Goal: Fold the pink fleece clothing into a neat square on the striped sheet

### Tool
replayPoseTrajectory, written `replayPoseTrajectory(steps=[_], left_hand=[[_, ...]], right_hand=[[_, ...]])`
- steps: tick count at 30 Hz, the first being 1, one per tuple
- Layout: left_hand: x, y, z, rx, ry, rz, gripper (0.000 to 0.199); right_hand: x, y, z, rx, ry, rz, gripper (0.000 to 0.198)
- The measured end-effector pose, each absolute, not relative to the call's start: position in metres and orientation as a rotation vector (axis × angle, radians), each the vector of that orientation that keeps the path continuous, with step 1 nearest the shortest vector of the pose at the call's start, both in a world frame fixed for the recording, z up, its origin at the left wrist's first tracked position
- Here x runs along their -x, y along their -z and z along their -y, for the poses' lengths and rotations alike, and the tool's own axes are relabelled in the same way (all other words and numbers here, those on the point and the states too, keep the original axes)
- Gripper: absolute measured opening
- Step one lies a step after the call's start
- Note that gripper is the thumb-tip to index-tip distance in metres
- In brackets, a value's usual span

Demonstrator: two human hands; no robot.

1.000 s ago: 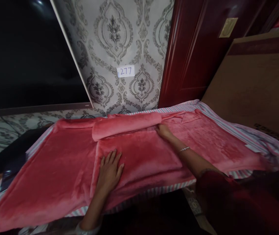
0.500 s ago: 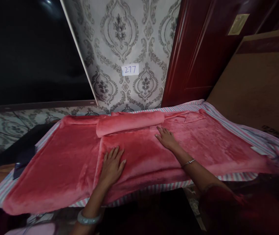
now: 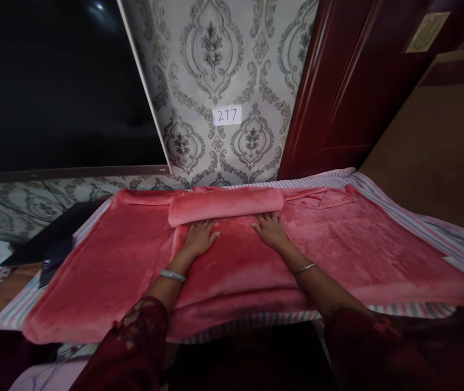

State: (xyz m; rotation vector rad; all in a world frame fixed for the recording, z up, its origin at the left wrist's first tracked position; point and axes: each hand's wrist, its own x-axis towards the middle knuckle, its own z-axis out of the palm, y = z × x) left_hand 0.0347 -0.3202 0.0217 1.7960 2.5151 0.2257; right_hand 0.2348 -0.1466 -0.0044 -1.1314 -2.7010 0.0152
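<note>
A pink plush piece of fabric (image 3: 134, 260), a garment or a blanket, is spread flat before me. Across its far middle lies a thick rolled part (image 3: 227, 203). My left hand (image 3: 199, 236) rests flat on the plush, fingertips at the roll's near edge toward its left end. My right hand (image 3: 271, 228) lies near the right end of the roll, fingers spread, with their tips at the edge. Both hands are open and hold nothing; the very fingertips are partly hidden against the roll.
A striped cloth (image 3: 402, 209) lies beneath the plush. At the back left stands a large dark screen (image 3: 61, 92); a paper marked 277 (image 3: 227, 115) is on the patterned wall. To the right are a dark red door (image 3: 337, 98) and a cardboard box (image 3: 439, 141).
My left hand has moved forward across the plush, up to the roll's near edge. My right hand has come slightly closer to the roll. The view has shifted a little to the left.
</note>
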Motion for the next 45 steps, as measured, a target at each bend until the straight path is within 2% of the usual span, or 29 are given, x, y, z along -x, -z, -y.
replayPoseTrajectory(steps=[9, 14, 23, 28, 32, 36, 45], left_hand=[[-0.013, -0.012, 0.325, -1.778, -0.214, -2.634, 0.059], [-0.005, -0.014, 0.33, -1.797, -0.206, -2.644, 0.054], [0.027, -0.013, 0.386, -1.481, -0.155, -2.751, 0.062], [0.032, -0.021, 0.405, -1.399, -0.186, -2.705, 0.061], [0.003, -0.016, 0.423, -1.535, -0.367, -2.765, 0.06], [-0.037, 0.009, 0.442, -1.861, -0.506, -2.533, 0.055], [-0.046, 0.036, 0.474, -1.683, -0.921, -2.576, 0.055]], right_hand=[[-0.237, 0.015, 0.141, 1.136, -0.025, 2.68, 0.056], [-0.237, 0.013, 0.143, 1.15, -0.04, 2.679, 0.057], [-0.238, 0.006, 0.148, 1.165, -0.059, 2.687, 0.058], [-0.247, -0.004, 0.147, 1.198, -0.191, 2.778, 0.059], [-0.278, 0.002, 0.168, 1.047, -0.223, 2.813, 0.059], [-0.312, 0.02, 0.199, 0.85, -0.191, 2.777, 0.056], [-0.355, 0.049, 0.201, 0.888, -0.388, 2.34, 0.058]])
